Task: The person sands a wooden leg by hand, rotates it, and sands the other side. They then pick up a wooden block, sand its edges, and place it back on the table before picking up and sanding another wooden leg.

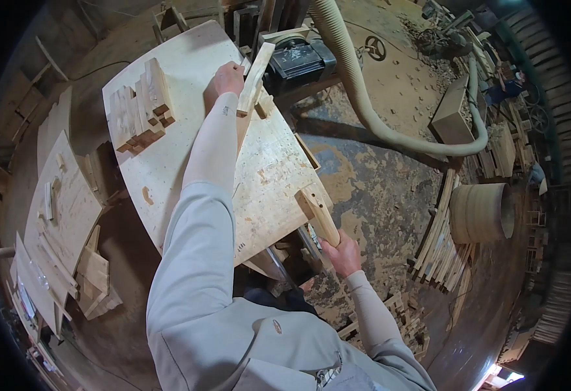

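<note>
At the far end of a pale wooden tabletop (272, 163), my left hand (229, 78) is closed beside a long wooden strip (256, 78). A small pale edge shows at its fingertips, but what they grip is hidden. My right hand (343, 253) wraps around the lower end of a wooden handle (321, 215) with dark holes, at the table's near right corner. Beyond the strip is a dark electric motor (302, 63). A stack of cut wood blocks (142, 107) sits on the left part of the tabletop.
A thick ribbed hose (357, 98) curves down past the motor and across to the right. Wood strips (439, 241) lie piled on the floor by a large drum-like cylinder (481, 213). Boards with offcuts (60, 202) stand at left. In the right background is another person (510, 90).
</note>
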The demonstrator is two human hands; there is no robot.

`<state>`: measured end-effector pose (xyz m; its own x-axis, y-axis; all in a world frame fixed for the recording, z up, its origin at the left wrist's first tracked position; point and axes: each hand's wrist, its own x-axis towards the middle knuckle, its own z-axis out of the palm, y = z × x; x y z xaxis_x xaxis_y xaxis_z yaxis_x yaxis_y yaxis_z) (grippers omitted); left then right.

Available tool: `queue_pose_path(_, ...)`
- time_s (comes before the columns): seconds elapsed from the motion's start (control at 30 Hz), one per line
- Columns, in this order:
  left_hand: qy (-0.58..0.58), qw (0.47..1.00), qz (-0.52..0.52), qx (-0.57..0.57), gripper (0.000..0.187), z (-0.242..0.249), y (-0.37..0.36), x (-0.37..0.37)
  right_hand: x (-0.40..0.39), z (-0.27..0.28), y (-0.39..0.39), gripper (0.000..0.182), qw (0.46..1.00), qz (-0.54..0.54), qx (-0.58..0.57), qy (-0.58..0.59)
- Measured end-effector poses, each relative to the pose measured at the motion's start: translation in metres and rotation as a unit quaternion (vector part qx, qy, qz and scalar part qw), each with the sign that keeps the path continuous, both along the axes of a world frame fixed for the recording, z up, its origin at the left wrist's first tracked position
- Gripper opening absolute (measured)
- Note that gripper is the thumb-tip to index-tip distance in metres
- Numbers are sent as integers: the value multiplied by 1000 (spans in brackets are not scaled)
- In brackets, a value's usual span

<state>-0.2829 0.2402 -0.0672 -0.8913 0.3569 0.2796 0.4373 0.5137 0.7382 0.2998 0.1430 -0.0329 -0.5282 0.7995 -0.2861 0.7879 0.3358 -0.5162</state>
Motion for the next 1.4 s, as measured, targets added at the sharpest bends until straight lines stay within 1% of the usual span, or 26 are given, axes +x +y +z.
queue_pose_path(0.03, -4, 1000, -2, 1, 27, -2, 2, -6, -7, 10, 1, 53, 1000, 1, -5, 1)
queue_pose_path(0.17, -5, 1000, -10, -3, 28, -12, 2, -2, 0, 10, -3, 56, 1000, -10, -3, 1)
queue_pose_path(0.23, 1, 1000, -19, -8, 28, -10, -4, 9, 7, 12, -6, 56, 1000, -6, -9, 4)
queue_pose_path(0.27, -13, 1000, -20, -9, 28, -13, -8, 13, 7, 23, -5, 53, 1000, -5, -12, 13)
queue_pose_path(0.37, -34, 999, -36, -6, 30, -2, -26, 45, 29, 11, -8, 50, 1000, 9, 8, -18)
queue_pose_path(0.43, -10, 1000, -11, -28, 31, 7, -37, 73, 43, 11, -10, 48, 1000, 7, 11, -18)
queue_pose_path(0.47, 24, 999, -8, -41, 29, 7, -43, 82, 49, 11, -11, 48, 1000, 7, 4, -24)
queue_pose_path(0.53, 28, 993, -37, -113, 28, 14, -65, 94, 62, 6, -15, 48, 999, -16, 3, -28)
queue_pose_path(0.57, 19, 994, -72, -73, 29, 16, -79, 103, 69, -3, -16, 46, 1000, -8, -8, -20)
queue_pose_path(0.6, 25, 997, -71, -36, 31, 1, -82, 102, 79, -7, -17, 44, 1000, -9, -12, -10)
queue_pose_path(0.63, 82, 994, -62, 23, 34, -2, -87, 116, 82, 0, -19, 45, 999, -21, -43, -11)
queue_pose_path(0.67, 83, 993, -74, 29, 41, -3, -83, 122, 86, 6, -20, 46, 1000, -5, -19, 0)
queue_pose_path(0.7, 95, 993, -68, 25, 39, 27, -87, 163, 94, -8, -18, 49, 1000, 1, 0, -22)
queue_pose_path(0.73, 116, 987, -106, 36, 35, 31, -87, 194, 93, -11, -17, 52, 999, 2, -9, -33)
queue_pose_path(0.77, 143, 979, -138, 46, 31, 37, -88, 225, 97, -11, -17, 52, 999, -27, 3, -24)
queue_pose_path(0.83, 207, 926, -282, 140, 24, 45, -92, 304, 102, -10, -19, 56, 999, 6, -7, 36)
queue_pose_path(0.9, 155, 881, -418, 158, 25, 49, -104, 387, 108, -4, -22, 58, 998, -6, -36, 45)
queue_pose_path(0.97, 116, 857, -485, 131, 28, 33, -111, 456, 121, -16, -21, 64, 994, 23, -35, 101)
queue_pose_path(1.03, 117, 853, -498, 99, 31, 28, -119, 510, 144, -28, -21, 71, 990, 68, -23, 123)
queue_pose_path(1.07, 125, 851, -500, 100, 31, 25, -121, 526, 162, -27, -24, 71, 989, 67, -17, 130)
queue_pose_path(1.13, 146, 863, -483, 31, 34, 14, -126, 557, 214, -26, -33, 78, 989, 59, -78, 109)
queue_pose_path(1.17, 155, 861, -484, 29, 34, 12, -124, 566, 244, -28, -36, 78, 988, 58, -75, 119)
queue_pose_path(1.23, 166, 877, -445, -68, 44, 7, -123, 570, 318, -46, -50, 83, 976, -37, -87, 198)
queue_pose_path(1.3, 163, 878, -438, -103, 43, 11, -124, 578, 396, -50, -61, 84, 949, -169, -169, 206)
queue_pose_path(1.37, 176, 886, -415, -110, 37, 14, -123, 585, 475, -95, -84, 78, 887, -348, -202, 227)
queue_pose_path(1.4, 180, 884, -414, -125, 36, 12, -121, 586, 518, -111, -100, 75, 891, -390, -169, 160)
